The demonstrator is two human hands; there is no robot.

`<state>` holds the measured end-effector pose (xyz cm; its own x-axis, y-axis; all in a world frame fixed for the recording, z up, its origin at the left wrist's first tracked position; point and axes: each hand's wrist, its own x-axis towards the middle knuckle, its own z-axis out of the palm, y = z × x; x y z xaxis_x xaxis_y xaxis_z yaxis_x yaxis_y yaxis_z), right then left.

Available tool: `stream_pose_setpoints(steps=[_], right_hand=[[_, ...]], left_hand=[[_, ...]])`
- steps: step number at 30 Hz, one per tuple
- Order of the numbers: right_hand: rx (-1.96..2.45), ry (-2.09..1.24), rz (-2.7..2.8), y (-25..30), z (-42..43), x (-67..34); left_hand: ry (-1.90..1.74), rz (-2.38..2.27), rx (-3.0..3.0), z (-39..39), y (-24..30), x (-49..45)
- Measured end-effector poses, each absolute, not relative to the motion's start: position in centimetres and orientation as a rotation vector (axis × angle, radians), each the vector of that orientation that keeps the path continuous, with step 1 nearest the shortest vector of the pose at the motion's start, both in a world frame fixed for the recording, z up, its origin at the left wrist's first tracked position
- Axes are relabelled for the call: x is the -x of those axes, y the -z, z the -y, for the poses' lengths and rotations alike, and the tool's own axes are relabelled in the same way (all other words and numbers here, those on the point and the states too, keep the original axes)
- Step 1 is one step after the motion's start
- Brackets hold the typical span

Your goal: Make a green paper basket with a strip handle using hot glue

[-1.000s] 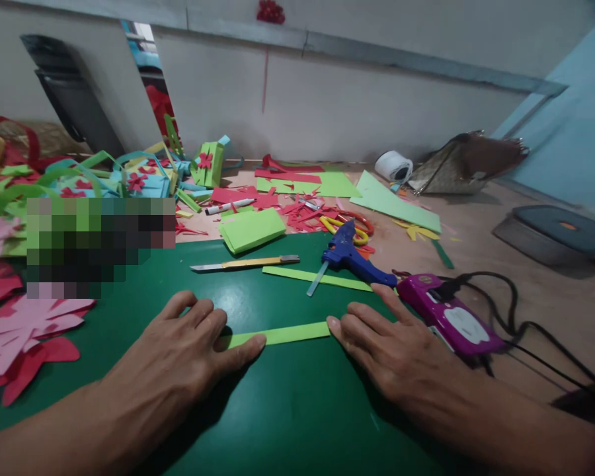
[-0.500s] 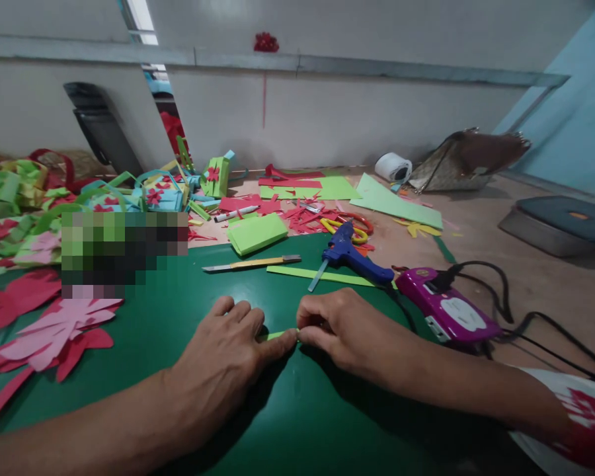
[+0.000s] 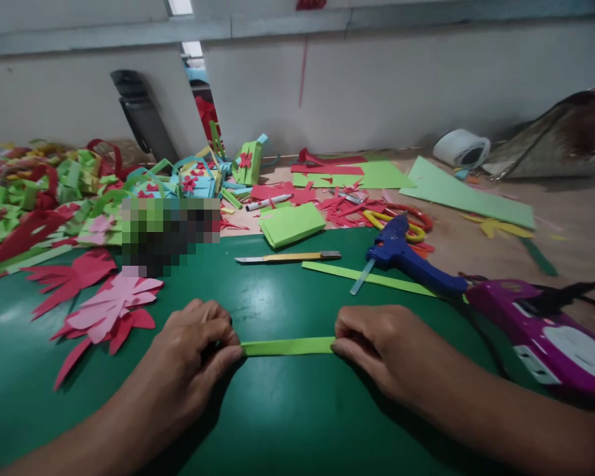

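A light green paper strip (image 3: 287, 346) lies flat on the dark green cutting mat (image 3: 287, 423) between my hands. My left hand (image 3: 191, 350) pinches the strip's left end with curled fingers. My right hand (image 3: 379, 347) pinches its right end, fingers closed. Both hands rest on the mat.
Beyond the strip lie a second green strip (image 3: 367, 277), a yellow utility knife (image 3: 290, 257), a blue glue gun (image 3: 409, 258), yellow-handled scissors (image 3: 396, 221) and a folded green pad (image 3: 291, 224). A purple device (image 3: 545, 330) sits right. Pink and red paper flowers (image 3: 104, 304) and paper baskets (image 3: 193, 178) crowd the left.
A second ago both hands lay flat at the strip's ends. They came together near the middle, then drew apart, and now pinch the ends with the strip stretched between them.
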<state>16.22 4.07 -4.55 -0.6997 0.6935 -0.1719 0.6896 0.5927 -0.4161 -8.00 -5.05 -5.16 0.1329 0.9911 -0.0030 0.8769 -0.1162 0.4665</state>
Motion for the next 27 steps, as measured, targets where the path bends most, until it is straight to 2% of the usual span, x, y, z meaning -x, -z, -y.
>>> stream_pose_setpoints(steps=[16,27], right_hand=[[1.018,-0.614,2.772,6.1,-4.2,-16.9],[1.084,-0.604,2.773,6.0,-4.0,-16.8]], left_hand=[[-0.454,-1.870,-2.077,5.1,5.1,7.8],[-0.340,-1.881,-2.162,4.9,5.2,7.7]])
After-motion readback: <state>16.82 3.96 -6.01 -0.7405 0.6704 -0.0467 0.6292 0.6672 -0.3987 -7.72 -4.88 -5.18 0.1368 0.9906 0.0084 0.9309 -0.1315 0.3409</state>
